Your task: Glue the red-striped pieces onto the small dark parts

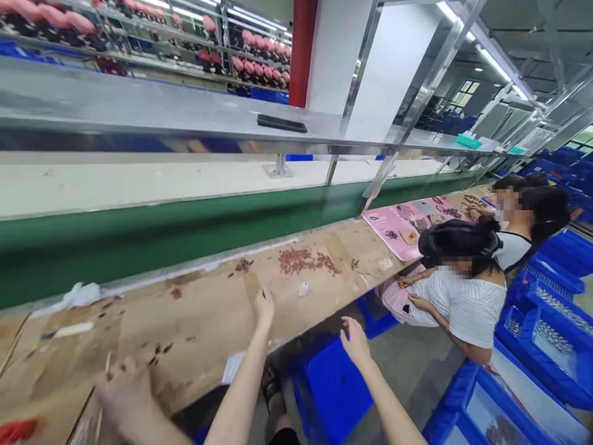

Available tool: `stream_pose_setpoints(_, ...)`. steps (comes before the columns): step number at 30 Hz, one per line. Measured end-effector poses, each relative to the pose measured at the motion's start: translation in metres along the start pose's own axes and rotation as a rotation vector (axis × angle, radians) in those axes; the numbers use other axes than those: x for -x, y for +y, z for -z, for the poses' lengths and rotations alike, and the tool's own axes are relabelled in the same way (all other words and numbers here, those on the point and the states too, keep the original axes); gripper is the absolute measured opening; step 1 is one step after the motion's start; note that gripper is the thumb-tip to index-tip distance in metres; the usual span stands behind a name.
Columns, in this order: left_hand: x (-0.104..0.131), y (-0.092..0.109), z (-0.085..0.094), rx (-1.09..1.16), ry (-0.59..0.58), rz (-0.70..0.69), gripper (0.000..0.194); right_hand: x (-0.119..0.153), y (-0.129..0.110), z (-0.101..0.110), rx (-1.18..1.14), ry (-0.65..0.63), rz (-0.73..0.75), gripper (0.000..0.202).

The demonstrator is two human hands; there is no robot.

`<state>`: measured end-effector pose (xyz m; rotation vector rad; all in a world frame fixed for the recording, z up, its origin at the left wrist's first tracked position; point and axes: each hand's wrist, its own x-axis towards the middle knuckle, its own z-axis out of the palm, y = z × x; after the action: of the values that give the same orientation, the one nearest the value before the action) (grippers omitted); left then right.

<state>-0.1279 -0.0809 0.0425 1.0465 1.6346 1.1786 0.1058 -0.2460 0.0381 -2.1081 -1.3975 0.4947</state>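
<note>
My left hand [264, 304] is over the cardboard-covered table [208, 327], fingers pinched together around something small and dark that I cannot make out. Just beyond it lies a small pile of dark brown pieces [243, 264]. A larger spread of reddish-brown pieces [296, 261] is further right, with a small white bottle [303, 288] in front of it. My right hand [356, 341] hangs in the air past the table's front edge, above a blue stool [340, 386], fingers apart and holding nothing.
Another person's blurred hand [125, 395] is at the lower left, by a thin stick. Seated people, the nearest in a striped shirt [472, 303], work on the right near a pink sheet [386, 232]. A phone [281, 123] lies on the metal shelf [162, 117]. Blue crates [551, 321] stand far right.
</note>
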Motion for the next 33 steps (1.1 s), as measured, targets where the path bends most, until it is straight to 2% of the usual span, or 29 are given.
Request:
stream_pose_setpoints(2,-0.028,-0.012,-0.016,-0.168,-0.050,-0.027,0.027,-0.039,-0.007,-0.009,0.021,-0.027,0.049,0.036)
stream_pose_setpoints(5,-0.055,-0.026,-0.029,-0.384,-0.116,-0.111,0.020,-0.076,-0.017,-0.028,0.029,-0.100,0.099,0.052)
stream_pose_setpoints(9,-0.062,-0.045,-0.036,-0.589,-0.126,-0.298,0.023,-0.101,-0.027,-0.061,-0.018,-0.216,0.171,0.081)
stream_pose_setpoints(12,-0.060,-0.060,-0.038,-0.687,-0.090,-0.447,0.024,-0.117,-0.028,-0.083,-0.101,-0.305,0.288,0.092)
stream_pose_setpoints(14,-0.061,-0.068,-0.039,-0.736,-0.065,-0.542,0.023,-0.127,-0.027,-0.094,-0.159,-0.328,0.379,0.089)
stream_pose_setpoints(17,-0.066,-0.074,-0.036,-0.798,-0.040,-0.666,0.025,-0.134,-0.024,-0.108,-0.220,-0.317,0.491,0.070)
stream_pose_setpoints(21,-0.074,-0.071,-0.030,-0.855,-0.018,-0.780,0.028,-0.134,-0.025,-0.118,-0.235,-0.259,0.559,0.041)
stream_pose_setpoints(25,-0.080,-0.067,-0.025,-0.873,0.016,-0.852,0.029,-0.137,-0.029,-0.123,-0.267,-0.223,0.625,0.031)
stream_pose_setpoints(29,-0.081,-0.064,-0.022,-0.786,0.034,-0.900,0.028,-0.141,-0.031,-0.122,-0.319,-0.245,0.598,0.026)
stream_pose_setpoints(33,-0.081,-0.061,-0.019,-0.725,0.009,-0.875,0.025,-0.143,-0.033,-0.116,-0.369,-0.217,0.514,0.026)
